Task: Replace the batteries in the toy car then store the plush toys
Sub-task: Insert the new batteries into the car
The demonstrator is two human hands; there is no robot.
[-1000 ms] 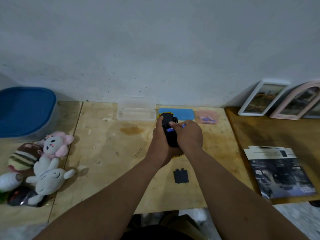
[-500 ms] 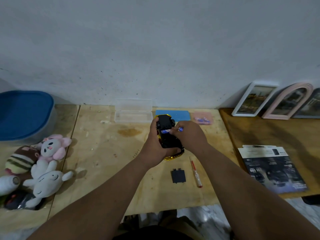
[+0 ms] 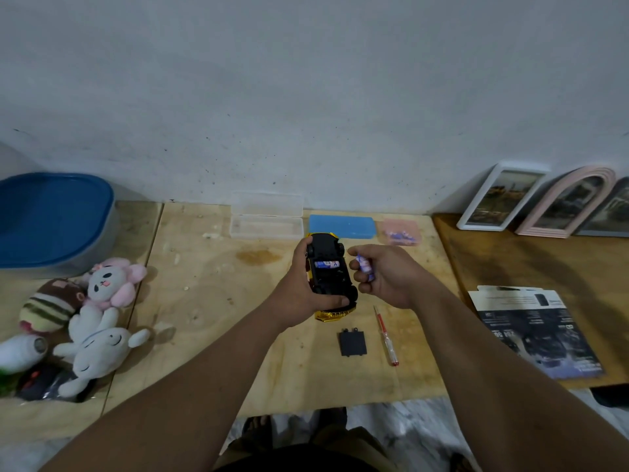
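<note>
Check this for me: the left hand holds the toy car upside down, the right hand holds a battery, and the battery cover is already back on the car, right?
Not quite. In the head view the battery cover lies on the table beside the screwdriver. The rest is right.

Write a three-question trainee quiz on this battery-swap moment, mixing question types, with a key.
1. True or false: the battery cover is fitted on the toy car.
2. Which hand holds a loose battery? A) left hand B) right hand
3. Fill in: on the table, the screwdriver lies to the ____ of the cover.

Key: 1 false, it lies on the table; one battery in the compartment shows. 2 B. 3 right.
</note>
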